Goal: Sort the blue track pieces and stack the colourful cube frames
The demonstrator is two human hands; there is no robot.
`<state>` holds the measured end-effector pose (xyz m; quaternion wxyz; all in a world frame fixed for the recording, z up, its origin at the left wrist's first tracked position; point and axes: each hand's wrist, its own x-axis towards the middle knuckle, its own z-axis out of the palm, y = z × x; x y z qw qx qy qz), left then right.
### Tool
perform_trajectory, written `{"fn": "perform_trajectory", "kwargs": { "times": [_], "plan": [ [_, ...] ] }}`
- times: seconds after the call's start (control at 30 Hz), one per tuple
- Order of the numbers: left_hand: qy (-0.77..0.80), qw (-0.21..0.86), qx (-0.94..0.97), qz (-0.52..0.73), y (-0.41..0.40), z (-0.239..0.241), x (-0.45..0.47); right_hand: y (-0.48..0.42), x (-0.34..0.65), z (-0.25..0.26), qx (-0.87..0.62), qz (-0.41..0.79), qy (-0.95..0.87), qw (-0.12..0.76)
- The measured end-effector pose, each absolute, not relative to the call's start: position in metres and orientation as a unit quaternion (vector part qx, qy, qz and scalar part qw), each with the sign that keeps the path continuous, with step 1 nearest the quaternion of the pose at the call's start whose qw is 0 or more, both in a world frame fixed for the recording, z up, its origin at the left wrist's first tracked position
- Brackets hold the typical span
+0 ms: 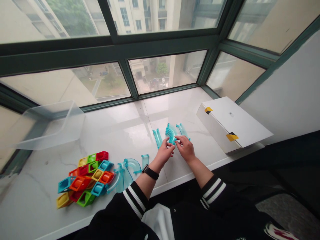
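My left hand point(165, 151) and my right hand point(185, 148) meet over a curved, clear blue track piece point(170, 132) on the white marble sill point(120, 133). Both pinch its near end with closed fingers. A straight blue track piece point(157, 137) lies just left of it, and another blue piece point(182, 129) lies just right. My left wrist wears a black watch point(150, 172). More blue curved pieces point(128, 168) lie nearer the edge on the left.
A heap of coloured square frame blocks point(85, 180) sits at the front left. A clear plastic bin point(50, 125) stands tipped at the back left. A white cardboard box point(231, 125) with yellow-black tape lies on the right. Windows run behind the sill.
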<state>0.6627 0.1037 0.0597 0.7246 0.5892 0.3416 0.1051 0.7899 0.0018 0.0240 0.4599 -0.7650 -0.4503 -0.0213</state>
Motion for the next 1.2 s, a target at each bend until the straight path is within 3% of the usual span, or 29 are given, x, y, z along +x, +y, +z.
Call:
{"fn": "perform_trajectory", "kwargs": {
  "times": [0.37,0.57,0.87,1.2],
  "plan": [
    [0.296,0.739,0.599,0.085,0.107,0.071,0.627,0.001,0.791,0.020,-0.773,-0.036,-0.464,0.431],
    [0.289,0.713,0.634,0.078,0.123,0.087,0.533,-0.002,0.793,0.018,-0.780,-0.034,-0.466,0.416],
    [0.433,0.704,0.534,0.177,0.130,0.063,0.403,-0.002,0.793,0.022,-0.789,-0.033,-0.461,0.406],
    [0.437,0.715,0.511,0.190,0.110,0.041,0.399,-0.003,0.796,0.024,-0.784,-0.040,-0.474,0.398]
  ]
}}
